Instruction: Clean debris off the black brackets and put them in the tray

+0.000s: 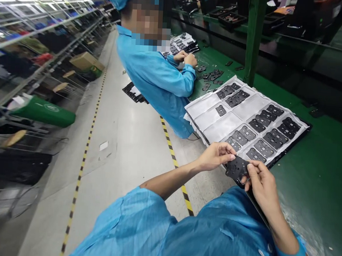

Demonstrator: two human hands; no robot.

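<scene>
While left fingers (225, 158) and right fingers (252, 170) pinch black plate (237, 168) | lined tray (222, 127) rests on green bench (322, 176) | grey floor (133, 145)

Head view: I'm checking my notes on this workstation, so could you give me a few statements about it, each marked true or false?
1. The left hand and right hand both hold one black plate. True.
2. The tray contains several flat black parts. True.
3. Every compartment of the tray is filled. False: some hold no parts.
4. Loose black pieces lie on the green bench near the co-worker. True.
5. The co-worker wears a red top. False: it is blue.
</scene>
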